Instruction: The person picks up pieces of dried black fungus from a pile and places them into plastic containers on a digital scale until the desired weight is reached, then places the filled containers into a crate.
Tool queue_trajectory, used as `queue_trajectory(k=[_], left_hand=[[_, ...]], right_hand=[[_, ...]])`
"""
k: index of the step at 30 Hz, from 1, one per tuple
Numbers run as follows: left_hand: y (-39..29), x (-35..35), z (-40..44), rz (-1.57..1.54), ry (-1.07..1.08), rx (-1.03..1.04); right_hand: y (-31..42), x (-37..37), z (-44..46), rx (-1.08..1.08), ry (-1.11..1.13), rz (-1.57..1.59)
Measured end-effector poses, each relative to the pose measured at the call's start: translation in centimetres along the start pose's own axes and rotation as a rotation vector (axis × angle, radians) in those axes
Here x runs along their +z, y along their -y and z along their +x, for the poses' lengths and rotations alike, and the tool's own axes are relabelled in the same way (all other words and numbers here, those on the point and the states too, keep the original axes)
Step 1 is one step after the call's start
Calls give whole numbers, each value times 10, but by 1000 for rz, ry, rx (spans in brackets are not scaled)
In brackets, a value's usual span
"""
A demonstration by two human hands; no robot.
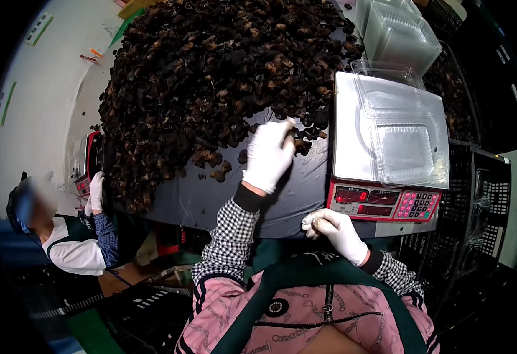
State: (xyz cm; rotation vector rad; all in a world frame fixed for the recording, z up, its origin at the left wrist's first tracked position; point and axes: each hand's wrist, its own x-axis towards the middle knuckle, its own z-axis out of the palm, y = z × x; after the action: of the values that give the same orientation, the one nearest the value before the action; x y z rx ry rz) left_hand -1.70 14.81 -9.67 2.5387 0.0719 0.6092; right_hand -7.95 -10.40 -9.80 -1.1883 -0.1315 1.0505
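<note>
My left hand [269,152], in a white glove, is over the near edge of a large heap of dark brown, crinkled pieces [211,71]. Its thumb stands apart from the slightly blurred fingers, and nothing shows between them. My right hand [336,232], also gloved, is held by the table's front edge, just below the left corner of a red scale [361,200]. Its fingers are curled together; whether anything is in them is hidden. On the scale's metal plate [347,141] lies a clear plastic container [404,150] with its lid raised. The scale's display shows a red 0.
Stacked clear containers [403,35] stand behind the scale. Black crates [488,200] are at the right. At the left, a co-worker [76,245] has gloved hands beside another red scale [83,187]. Grey table covering [193,203] shows before the heap.
</note>
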Motion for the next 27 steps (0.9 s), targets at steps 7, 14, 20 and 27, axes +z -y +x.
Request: queue_trajectory(k=[7,14,20,27], left_hand=[[-21,35,-16,161,216,97],[-66,-36,-75,-190,243,16],[-79,-80,-80,-361,669,-46],[11,14,-11,158,98,-4]], right_hand=[[-15,-1,20,154,163,374],[-27,7,26,236,289,778],[-2,19,12,328,190,812],[-17,15,15,332,220,488]])
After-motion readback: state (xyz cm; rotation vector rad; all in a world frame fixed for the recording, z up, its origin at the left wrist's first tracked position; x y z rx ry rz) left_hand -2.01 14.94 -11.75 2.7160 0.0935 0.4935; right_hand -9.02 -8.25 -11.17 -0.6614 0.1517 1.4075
